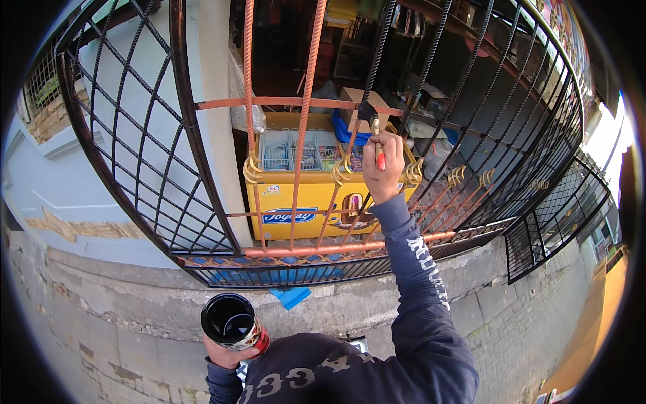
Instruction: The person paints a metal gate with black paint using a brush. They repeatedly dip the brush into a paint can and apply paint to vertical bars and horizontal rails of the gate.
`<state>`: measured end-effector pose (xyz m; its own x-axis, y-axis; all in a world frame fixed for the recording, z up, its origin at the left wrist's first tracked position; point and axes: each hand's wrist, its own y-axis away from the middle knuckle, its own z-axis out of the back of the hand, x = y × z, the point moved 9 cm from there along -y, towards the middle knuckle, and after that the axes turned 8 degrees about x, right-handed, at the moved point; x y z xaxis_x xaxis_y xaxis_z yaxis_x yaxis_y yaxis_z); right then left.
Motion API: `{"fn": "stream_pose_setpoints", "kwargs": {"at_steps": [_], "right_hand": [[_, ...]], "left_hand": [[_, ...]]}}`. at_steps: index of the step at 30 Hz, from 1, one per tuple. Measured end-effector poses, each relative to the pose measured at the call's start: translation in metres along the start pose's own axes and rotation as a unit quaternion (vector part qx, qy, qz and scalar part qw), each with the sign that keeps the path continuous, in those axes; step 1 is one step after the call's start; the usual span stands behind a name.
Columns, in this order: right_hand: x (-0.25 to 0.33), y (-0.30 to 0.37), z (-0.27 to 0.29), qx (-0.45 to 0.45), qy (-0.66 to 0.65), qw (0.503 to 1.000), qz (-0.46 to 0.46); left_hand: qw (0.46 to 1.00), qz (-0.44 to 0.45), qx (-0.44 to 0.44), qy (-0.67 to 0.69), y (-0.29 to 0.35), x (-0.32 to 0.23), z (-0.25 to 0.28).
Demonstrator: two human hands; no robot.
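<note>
The right hand [387, 178] pinches a brush [375, 126] between its fingers, on the near side of the yellow freezer [316, 193], toward its right end; the bristles seem to touch where an upright bar [377, 60] meets the reddish crossbar [282, 101]. The left hand [225, 354] has its fingers curled around a can [254, 339] of black paint [237, 328], lower and nearer than the freezer. The step looks like coating that bar; next probably calls for brushing downward, leaving the 2 reddish bars [249, 54] before the freezer's left half.
</note>
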<state>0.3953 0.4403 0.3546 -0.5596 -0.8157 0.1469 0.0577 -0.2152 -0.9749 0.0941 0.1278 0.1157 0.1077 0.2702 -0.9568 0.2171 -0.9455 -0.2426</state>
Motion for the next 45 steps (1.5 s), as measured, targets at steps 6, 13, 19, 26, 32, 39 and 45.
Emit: {"fn": "stream_pose_setpoints", "kwargs": {"at_steps": [6, 13, 19, 26, 32, 39, 45], "right_hand": [[-0.005, 0.002, -0.009, 0.045, 0.000, 0.999, -0.005], [-0.012, 0.000, 0.000, 0.016, 0.006, 0.999, -0.040], [0.018, 0.010, -0.019, 0.109, 0.058, 0.988, 0.094], [0.018, 0.007, -0.024, 0.166, 0.087, 0.980, 0.063], [0.028, 0.001, -0.027, 0.182, 0.076, 0.976, 0.088], [0.030, -0.003, -0.026, 0.237, 0.101, 0.959, 0.121], [0.023, -0.008, -0.016, 0.278, 0.147, 0.941, 0.128]], "left_hand": [[1.000, -0.026, 0.006, -0.012, -0.011, -0.006, -0.001], [1.000, -0.007, 0.009, 0.012, -0.018, 0.003, -0.001], [1.000, -0.004, 0.017, 0.000, -0.019, 0.012, 0.003], [1.000, -0.003, 0.012, 0.014, -0.020, 0.010, -0.001], [1.000, -0.010, 0.011, 0.022, -0.019, 0.006, -0.005], [0.999, 0.004, 0.009, 0.052, -0.013, 0.008, -0.002], [0.998, 0.029, -0.006, 0.047, -0.006, 0.010, -0.001]]}}
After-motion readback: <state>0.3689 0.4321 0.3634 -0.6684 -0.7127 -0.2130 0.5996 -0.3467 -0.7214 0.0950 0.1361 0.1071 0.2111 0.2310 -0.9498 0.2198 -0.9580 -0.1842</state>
